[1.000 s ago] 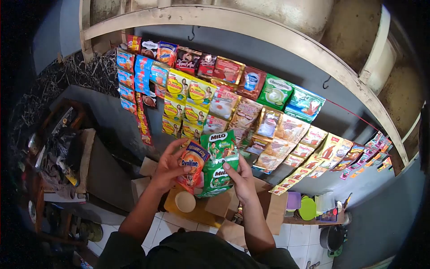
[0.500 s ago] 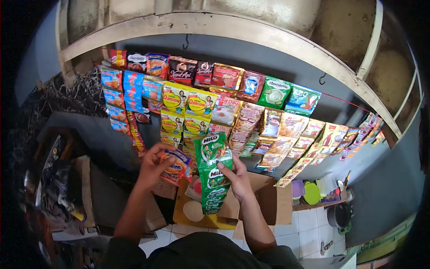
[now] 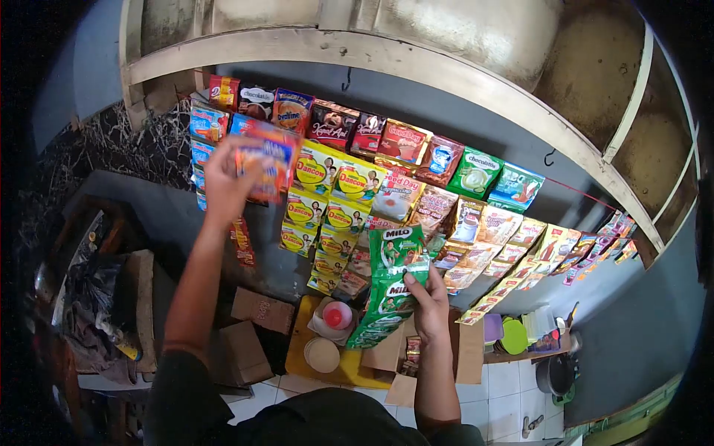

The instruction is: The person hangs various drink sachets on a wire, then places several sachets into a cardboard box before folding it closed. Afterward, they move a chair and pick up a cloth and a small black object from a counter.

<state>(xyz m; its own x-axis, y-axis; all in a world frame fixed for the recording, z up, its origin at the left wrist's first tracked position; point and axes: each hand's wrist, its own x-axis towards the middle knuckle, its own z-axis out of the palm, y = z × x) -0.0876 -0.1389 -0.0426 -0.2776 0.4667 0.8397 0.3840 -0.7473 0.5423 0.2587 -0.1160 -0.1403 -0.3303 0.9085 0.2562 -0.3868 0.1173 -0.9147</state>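
My left hand (image 3: 229,178) is raised in front of the hanging sachets and pinches an orange-and-blue sachet (image 3: 269,163), blurred by motion. This sachet overlaps the blue strips behind it, left of the yellow Dancow strips (image 3: 303,209). Lower and to the right, my right hand (image 3: 430,303) holds a folded strip of green Milo sachets (image 3: 388,297), thumb on its front. The strip tilts, its bottom end toward the lower left. An orange-and-blue Ovaltine sachet (image 3: 291,111) hangs in the top row.
More sachet strips (image 3: 476,223) hang along a red string on the grey wall. A pale frame (image 3: 342,46) with hooks arches above. Below are a yellow surface (image 3: 305,358) with a pink cup (image 3: 337,315), cardboard boxes (image 3: 470,349), green and purple containers (image 3: 515,337) and a dark pot (image 3: 554,374).
My left hand has moved up and left with the orange-and-blue sachet, from beside the Milo strip to the hanging rows. The view has shifted, and the Milo strip is more tilted.
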